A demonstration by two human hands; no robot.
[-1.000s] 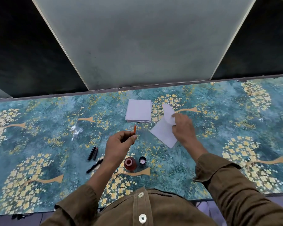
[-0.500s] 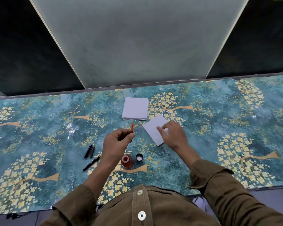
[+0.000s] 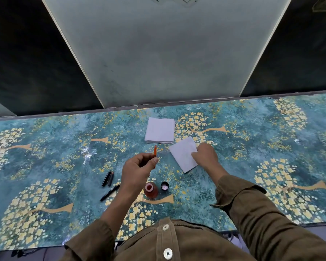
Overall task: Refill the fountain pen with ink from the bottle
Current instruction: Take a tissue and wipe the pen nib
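1. My left hand (image 3: 137,170): fingers pinch the orange ink-filled pen part (image 3: 155,150), held up above the surface (image 3: 45,157), just beyond the ink bottle (image 3: 151,190).
2. My right hand (image 3: 205,157): fingers pressed flat on a loose white tissue (image 3: 183,155), right of & beyond the bottle; nothing gripped.
3. Bottle's open, its cap (image 3: 164,186) just to its right; black pen pieces (image 3: 109,183) lie to its left.
4. Risk, imo: my left wrist hangs right over the open bottle; a careless drop could tip it & spill ink.
5. Also: pen part may drip w/o tissue under it.
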